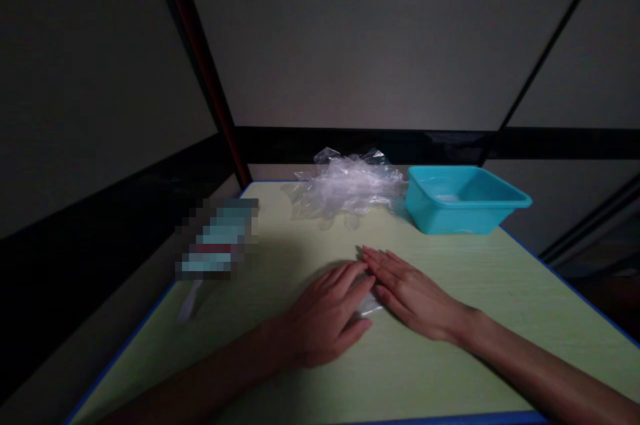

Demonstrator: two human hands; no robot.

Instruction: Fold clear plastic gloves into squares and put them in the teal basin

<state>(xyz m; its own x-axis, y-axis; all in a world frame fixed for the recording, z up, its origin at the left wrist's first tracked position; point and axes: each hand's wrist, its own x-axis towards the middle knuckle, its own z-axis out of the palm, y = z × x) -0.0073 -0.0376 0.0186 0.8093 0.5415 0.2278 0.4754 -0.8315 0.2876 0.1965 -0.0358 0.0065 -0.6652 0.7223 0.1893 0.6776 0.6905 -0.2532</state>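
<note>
A small piece of clear plastic film (370, 305) lies on the light green table, mostly hidden beneath my hands. My left hand (327, 315) rests palm down over its left side, fingers bent slightly and thumb apart. From the right, my right hand (415, 292) lies flat with its fingers stretched out, touching the plastic's right edge. The fingertips of both hands meet or nearly meet above it. Neither hand grips anything that I can see.
A crumpled heap of clear plastic bags (350, 185) sits at the table's back edge. Beside it stands a turquoise plastic basin (457, 215). A blurred-out flat item (217, 242) lies at the left, with a white strip (190, 302) below it. The table (450, 378) has blue edging.
</note>
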